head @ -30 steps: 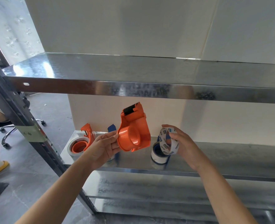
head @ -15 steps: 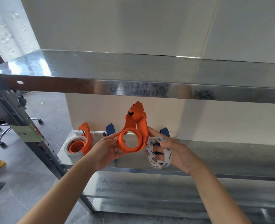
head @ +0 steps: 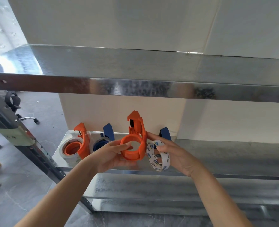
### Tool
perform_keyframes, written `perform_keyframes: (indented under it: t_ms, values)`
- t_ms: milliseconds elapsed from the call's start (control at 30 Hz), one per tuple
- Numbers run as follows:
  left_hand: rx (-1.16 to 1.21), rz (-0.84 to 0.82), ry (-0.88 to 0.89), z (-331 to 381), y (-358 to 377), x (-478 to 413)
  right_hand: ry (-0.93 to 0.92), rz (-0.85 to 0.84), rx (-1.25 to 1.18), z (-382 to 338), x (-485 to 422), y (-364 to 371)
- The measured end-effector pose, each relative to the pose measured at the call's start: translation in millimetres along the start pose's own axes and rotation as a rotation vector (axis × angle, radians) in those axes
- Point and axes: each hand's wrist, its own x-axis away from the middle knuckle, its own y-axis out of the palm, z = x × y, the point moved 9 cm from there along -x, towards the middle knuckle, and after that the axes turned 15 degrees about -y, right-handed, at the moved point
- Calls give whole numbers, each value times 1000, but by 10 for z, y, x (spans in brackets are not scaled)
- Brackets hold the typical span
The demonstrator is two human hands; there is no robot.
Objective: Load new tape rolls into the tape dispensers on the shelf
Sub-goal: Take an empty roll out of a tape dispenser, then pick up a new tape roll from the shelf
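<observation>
My left hand [head: 109, 154] grips an empty orange tape dispenser [head: 134, 140] by its round hub, cutter end pointing up, just in front of the middle steel shelf [head: 233, 154]. My right hand [head: 173, 153] holds a white cardboard tape core [head: 158, 155] with blue printing right beside the dispenser, its fingertips touching the dispenser's right side. On the shelf's left end stand an orange dispenser [head: 81, 143] loaded with a white tape roll [head: 66, 150] and a blue dispenser [head: 106, 138]. A second blue dispenser [head: 165, 134] shows behind my right hand, mostly hidden.
A steel shelf board [head: 135, 89] runs across above the hands. A lower shelf [head: 168, 190] lies beneath. The rack's upright post [head: 37, 151] stands at left, with an office chair [head: 14, 108] and grey floor beyond. A white wall backs the rack.
My left hand turned the orange dispenser from side-on to hub-facing and lowered it a little. My right hand brought the core from over the blue dispenser to beside the orange one.
</observation>
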Motion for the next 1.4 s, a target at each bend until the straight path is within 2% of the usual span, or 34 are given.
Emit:
perform_keyframes:
  t_ms: [167, 500, 833, 933, 1000, 1133, 1167, 1267, 1400]
  values:
    - [10, 65, 42, 103, -143, -161, 19, 2, 11, 152, -105, -56]
    - [-30, 399, 38, -58, -458, -640, 124, 138, -66, 897, -259, -308]
    - [-51, 414, -4, -100, -535, -720, 107, 154, -60, 972, -313, -351]
    - [-71, 454, 1, -69, -565, -650, 131, 224, -64, 899, -226, -431]
    - [-112, 509, 19, -29, -571, -582, 128, 254, -48, 826, -174, -491]
    - [-429, 649, 151, 241, -218, -351, 87, 295, -78, 628, -87, -542]
    - [-484, 614, 195, 304, -54, -329, 65, 301, -104, 575, -63, -544]
    - [-650, 378, 239, 331, 525, -335, -4, 312, -172, 412, 36, -544]
    - [-674, 159, 321, 219, 1113, -272, -102, 391, -192, 175, 283, -638]
